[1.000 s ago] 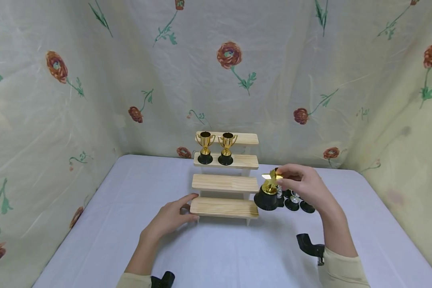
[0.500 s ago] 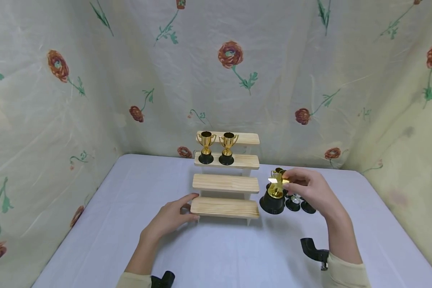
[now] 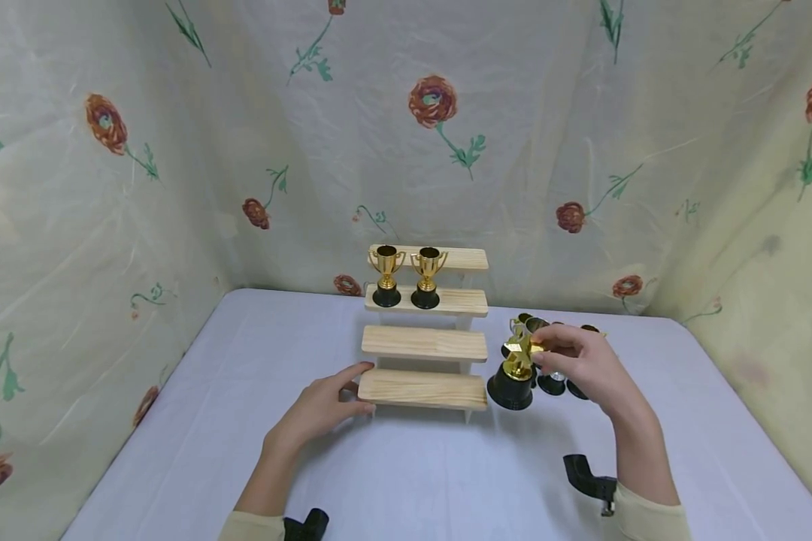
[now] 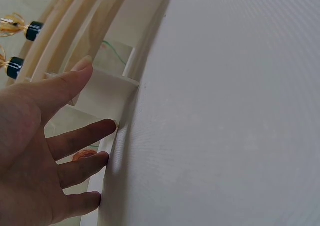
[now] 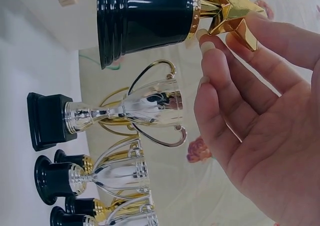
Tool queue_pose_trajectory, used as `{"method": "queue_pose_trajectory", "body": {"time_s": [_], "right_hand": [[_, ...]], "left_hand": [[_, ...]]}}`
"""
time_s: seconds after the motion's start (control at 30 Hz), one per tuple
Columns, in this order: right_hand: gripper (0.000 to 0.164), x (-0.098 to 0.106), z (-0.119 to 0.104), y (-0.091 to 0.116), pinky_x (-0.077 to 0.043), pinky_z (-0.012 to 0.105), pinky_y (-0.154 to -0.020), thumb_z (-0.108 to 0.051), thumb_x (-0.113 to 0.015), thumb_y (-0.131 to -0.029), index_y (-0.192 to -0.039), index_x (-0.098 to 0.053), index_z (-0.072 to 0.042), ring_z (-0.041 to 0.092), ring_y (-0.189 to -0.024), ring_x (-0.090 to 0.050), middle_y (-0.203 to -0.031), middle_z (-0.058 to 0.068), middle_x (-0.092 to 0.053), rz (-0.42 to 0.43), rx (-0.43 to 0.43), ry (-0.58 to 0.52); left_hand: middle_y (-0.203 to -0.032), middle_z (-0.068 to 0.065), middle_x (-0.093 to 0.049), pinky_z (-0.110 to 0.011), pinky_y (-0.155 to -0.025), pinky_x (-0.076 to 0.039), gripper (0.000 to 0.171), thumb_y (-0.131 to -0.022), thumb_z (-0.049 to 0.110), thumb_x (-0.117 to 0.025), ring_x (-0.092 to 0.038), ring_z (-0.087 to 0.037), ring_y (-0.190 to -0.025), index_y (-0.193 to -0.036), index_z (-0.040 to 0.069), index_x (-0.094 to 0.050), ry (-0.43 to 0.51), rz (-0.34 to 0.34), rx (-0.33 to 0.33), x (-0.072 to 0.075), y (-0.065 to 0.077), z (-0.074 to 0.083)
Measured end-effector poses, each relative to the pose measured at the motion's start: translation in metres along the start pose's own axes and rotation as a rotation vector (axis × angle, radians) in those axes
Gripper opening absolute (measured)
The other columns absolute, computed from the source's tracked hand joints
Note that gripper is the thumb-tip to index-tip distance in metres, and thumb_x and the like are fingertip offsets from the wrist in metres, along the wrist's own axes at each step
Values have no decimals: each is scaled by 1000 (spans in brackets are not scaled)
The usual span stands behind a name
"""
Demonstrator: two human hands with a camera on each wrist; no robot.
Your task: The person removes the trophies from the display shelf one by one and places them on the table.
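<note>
My right hand [image 3: 589,368] pinches a gold star trophy [image 3: 510,388] by its star, between thumb and fingers. The trophy's wide black base points down, just right of the lowest shelf; in the right wrist view, a gap shows between this base and the tabletop. At the left end of the wooden stepped display stand [image 3: 422,389], my left hand [image 3: 328,402] has its thumb on the lowest step's end. The other fingers [image 4: 82,136] reach down by the stand's white side, extended. Two gold cup trophies [image 3: 386,274] stand upright on the second step from the top.
Behind the right hand stand several silver and gold cup trophies [image 5: 155,105] on black bases, partly hidden in the head view. A white cloth [image 3: 406,481] covers the table. Flower-printed curtains [image 3: 507,150] hang behind and at both sides.
The right hand has carried the star trophy slightly right and toward me, uncovering more of the cups behind it. The left hand and the stand keep their places.
</note>
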State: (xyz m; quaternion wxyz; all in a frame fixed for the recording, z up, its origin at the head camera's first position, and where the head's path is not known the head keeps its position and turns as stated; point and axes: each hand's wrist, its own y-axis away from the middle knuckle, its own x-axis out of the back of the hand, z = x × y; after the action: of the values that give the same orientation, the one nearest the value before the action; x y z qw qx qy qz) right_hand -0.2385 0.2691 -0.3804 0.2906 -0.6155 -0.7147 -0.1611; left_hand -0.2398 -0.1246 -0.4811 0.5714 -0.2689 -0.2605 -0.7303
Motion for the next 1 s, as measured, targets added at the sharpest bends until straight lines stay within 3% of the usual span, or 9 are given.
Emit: {"method": "queue_pose_trajectory", "body": {"time_s": [0.63,1.0], "right_hand": [[33,0,9,4,-54,27,-72,-22,-69,-93,-119,-65,-1,18,-81,-67,-111,18,-65,-9,-45,26],[33,0,9,4,-54,27,-71,-18,-68,-93,-120,-65,0,16,-81,-65,-112,19,-66,-21,-49,62]], "left_hand": [[-115,1,-71,-39,-78,-49,67,-83,43,-79,-63,-18,-103,-142,42,-49,-1,-6,-7,-1,0,-2],[-113,3,-71,-41,-84,-49,67,-83,42,-78,-63,-17,-105,-143,43,-48,2,2,-8,0,0,-1]]}}
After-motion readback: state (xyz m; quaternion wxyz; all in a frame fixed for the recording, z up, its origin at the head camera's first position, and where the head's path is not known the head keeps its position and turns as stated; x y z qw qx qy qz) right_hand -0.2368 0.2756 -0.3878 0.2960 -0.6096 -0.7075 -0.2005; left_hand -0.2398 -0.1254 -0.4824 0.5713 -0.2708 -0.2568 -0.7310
